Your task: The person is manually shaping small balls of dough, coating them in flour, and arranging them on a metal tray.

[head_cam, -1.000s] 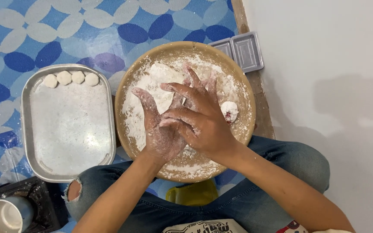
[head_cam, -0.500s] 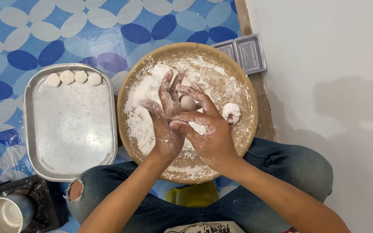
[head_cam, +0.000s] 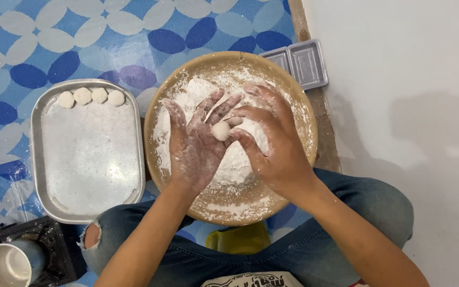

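Grip: a small dough ball sits between the two floured hands, resting on the open fingers of the left hand, palm up, while the fingertips of the right hand curl against it from the other side.
Ball: held over the middle of the bowl, above the flour, not touching it.
Bowl: a round tan bowl dusted white, with a heap of flour under the hands.
Tray: a metal tray lies just beside the bowl on the left, floured, with four dough pieces in a row along its far edge.
Floor: a mat patterned in blue and white ovals runs under tray and bowl; a wooden strip and a pale wall close it on the right.
Edges: a clear plastic box lies open behind the bowl; a metal cup stands on a black device near the person's knee.
Person: seated in torn jeans, the bowl before the lap.
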